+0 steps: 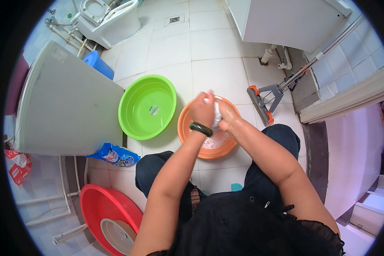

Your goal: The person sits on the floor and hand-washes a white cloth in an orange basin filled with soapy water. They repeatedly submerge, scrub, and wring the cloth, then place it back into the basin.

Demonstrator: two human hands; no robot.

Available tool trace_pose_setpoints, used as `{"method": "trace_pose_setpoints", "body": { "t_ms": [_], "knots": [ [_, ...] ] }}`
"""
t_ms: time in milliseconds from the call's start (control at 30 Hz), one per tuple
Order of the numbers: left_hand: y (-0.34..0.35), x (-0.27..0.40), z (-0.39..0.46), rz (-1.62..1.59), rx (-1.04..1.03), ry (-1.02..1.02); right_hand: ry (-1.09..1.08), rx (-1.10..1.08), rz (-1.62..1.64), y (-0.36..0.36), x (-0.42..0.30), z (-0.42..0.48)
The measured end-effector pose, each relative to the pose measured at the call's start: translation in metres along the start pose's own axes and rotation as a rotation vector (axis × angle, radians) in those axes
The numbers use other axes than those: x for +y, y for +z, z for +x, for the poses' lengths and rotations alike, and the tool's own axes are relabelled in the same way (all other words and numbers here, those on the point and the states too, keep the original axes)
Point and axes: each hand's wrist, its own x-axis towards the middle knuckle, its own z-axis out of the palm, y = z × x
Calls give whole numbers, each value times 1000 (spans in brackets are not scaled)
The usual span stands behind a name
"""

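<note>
Above an orange plastic basin (180,128) on the tiled floor, I grip a wet white cloth (217,116) between both hands. My left hand (202,107), with a dark green bangle (201,129) on its wrist, is closed over the cloth's left side and looks blurred. My right hand (227,112), wet at the wrist, holds the cloth from the right. Soapy water with white suds (215,140) shows in the basin below. Part of the cloth is hidden by my fingers.
A green basin (137,128) stands left of the orange one, near a blue detergent bag (113,156) and a white appliance (73,105). A sponge mop (260,104) leans at the right. A red basin (96,204) holds a pale basin (110,235) at lower left.
</note>
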Motion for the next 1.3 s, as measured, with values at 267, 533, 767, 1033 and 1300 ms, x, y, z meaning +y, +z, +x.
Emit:
{"method": "trace_pose_setpoints", "body": {
  "t_ms": [267, 533, 767, 1033, 1300],
  "knots": [
    [-5, 9, 7, -104, -91, -50, -70, 189, -81, 14, -4, -11],
    [-7, 19, -7, 93, -211, 313, 152, -194, -68, -18, -4, 9],
    [-13, -51, 27, -840, -352, -636, -60, -349, 292, 16, -25, -10],
    [-18, -33, 17, -774, -265, -475, -49, -86, 296, 6, -26, 8],
    [-12, 9, -7, 39, -236, 315, 75, -243, -44, 0, -13, 1]
  ]
}}
